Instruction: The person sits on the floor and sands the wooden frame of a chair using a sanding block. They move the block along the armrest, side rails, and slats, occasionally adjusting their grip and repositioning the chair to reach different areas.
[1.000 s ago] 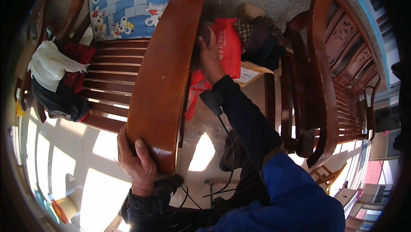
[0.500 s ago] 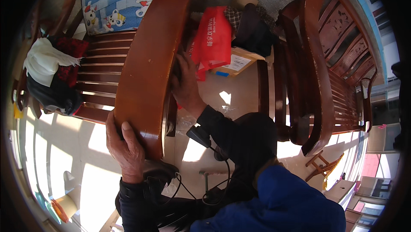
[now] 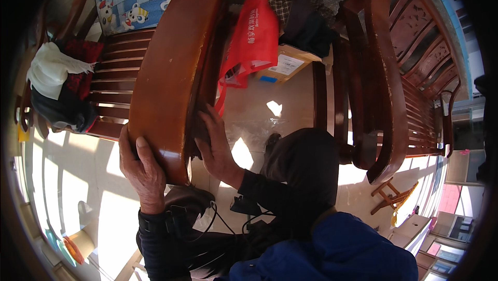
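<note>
A broad, glossy brown wooden armrest (image 3: 161, 68) of a bench runs away from me, left of centre. My left hand (image 3: 141, 169) grips its near left edge, thumb on top and fingers along the side. Against the armrest's right side, near its front end, my right hand (image 3: 220, 151) has its fingers stretched out and apart. Whether a dark patch between those fingers is a separate thing or part of the bench, I cannot tell. Beyond this hand a red bag (image 3: 250, 39) leans beside the armrest, its strap hanging down toward my fingers.
Behind the bag sits a cardboard box (image 3: 285, 65) with dark cloth (image 3: 308, 32) on it. A second wooden seat (image 3: 386, 73) stands right. The slatted bench seat (image 3: 122, 76) bears a patterned cushion (image 3: 135, 1), a white scarf (image 3: 54, 68) and dark clothing. A small wooden stool (image 3: 391, 198) stands lower right.
My right hand has come down along the armrest toward me, away from the red bag. The bag's lower part has shifted, showing its opening and strap. My left hand keeps its hold.
</note>
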A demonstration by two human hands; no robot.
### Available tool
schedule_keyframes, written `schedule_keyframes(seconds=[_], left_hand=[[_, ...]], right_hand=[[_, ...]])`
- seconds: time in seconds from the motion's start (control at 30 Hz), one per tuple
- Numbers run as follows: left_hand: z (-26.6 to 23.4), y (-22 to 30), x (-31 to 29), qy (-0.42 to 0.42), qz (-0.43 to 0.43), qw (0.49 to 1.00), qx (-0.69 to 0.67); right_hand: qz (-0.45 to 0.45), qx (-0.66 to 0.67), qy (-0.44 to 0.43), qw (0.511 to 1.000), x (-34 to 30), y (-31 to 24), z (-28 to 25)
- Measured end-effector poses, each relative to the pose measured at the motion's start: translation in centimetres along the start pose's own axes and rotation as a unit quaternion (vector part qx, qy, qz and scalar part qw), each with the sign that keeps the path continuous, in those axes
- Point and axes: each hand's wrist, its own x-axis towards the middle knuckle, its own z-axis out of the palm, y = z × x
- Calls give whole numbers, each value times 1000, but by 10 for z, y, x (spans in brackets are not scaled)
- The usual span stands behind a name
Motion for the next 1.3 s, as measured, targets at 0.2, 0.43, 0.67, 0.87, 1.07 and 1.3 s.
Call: schedule_keyframes(seconds=[0.2,0.43,0.67,0.87,1.07,1.3], left_hand=[[-2,2,1,-4,1,1000,10],[-3,3,0,-12,-5,999,30],[-3,0,0,-9,13,1000,6],[-4,3,1,-13,15,1000,10],[-7,6,-1,-24,-7,999,23],[-11,9,-5,-34,-46,997,61]], right_hand=[[33,2,68,997,98,43,-9],[71,43,103,991,55,35,9],[177,152,111,966,2,18,29],[188,157,104,964,4,57,24],[300,71,57,950,4,151,41],[242,-88,-52,965,14,210,36]])
